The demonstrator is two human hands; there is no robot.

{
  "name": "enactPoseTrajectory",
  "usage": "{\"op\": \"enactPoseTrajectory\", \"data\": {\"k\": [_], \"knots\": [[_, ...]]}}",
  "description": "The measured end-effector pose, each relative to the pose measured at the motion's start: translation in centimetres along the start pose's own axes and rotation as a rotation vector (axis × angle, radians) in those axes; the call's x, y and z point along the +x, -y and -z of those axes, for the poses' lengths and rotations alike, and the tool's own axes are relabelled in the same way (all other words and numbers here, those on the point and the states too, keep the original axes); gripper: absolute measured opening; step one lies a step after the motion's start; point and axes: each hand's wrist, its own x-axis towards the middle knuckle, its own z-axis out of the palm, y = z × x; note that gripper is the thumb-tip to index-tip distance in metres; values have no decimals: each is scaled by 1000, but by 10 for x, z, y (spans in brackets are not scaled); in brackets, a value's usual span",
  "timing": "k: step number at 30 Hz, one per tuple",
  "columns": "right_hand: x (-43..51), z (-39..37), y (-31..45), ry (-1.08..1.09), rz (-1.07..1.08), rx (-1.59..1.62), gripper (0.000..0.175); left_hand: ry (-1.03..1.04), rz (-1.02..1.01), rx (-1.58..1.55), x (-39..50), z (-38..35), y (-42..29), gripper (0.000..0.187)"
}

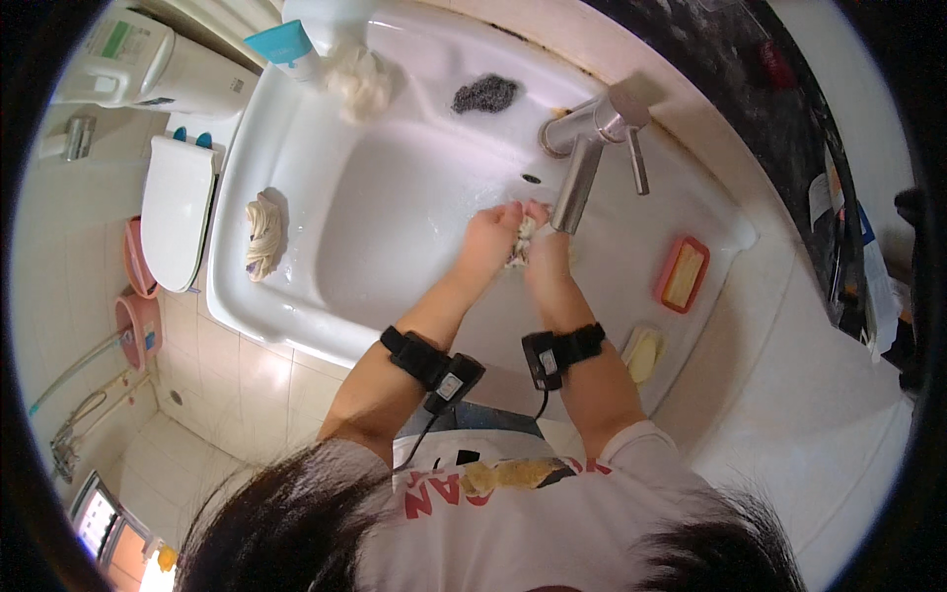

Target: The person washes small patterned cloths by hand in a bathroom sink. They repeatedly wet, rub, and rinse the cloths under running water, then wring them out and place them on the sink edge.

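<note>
My left hand (492, 231) and my right hand (547, 240) are close together over the basin of a white ceramic sink (399, 222), beneath the spout of a metal faucet (581, 181). Between them they grip a wet, light patterned cloth (521, 244), mostly hidden by the fingers. Water appears to splash about the fingertips. A twisted, wrung cloth (263, 237) of similar pale colour lies on the sink's left ledge. Both forearms bear black straps with small boxes and cables.
Around the sink rim are a blue-and-white tube (288, 50), a cream mesh sponge (359, 81), a dark scouring pad (485, 94), a yellowish soap bar in a red dish (682, 274) and a pale soap bar (645, 355). A toilet (177, 214) stands at left.
</note>
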Motion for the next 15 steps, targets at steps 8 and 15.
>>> {"op": "enactPoseTrajectory", "data": {"k": [8,15], "knots": [[-30,7,8,335,-86,112,38,-266,-524,203,-28,24,-9,27],[-34,11,23,292,-155,342,34,-183,377,-461,-32,7,29,41]]}}
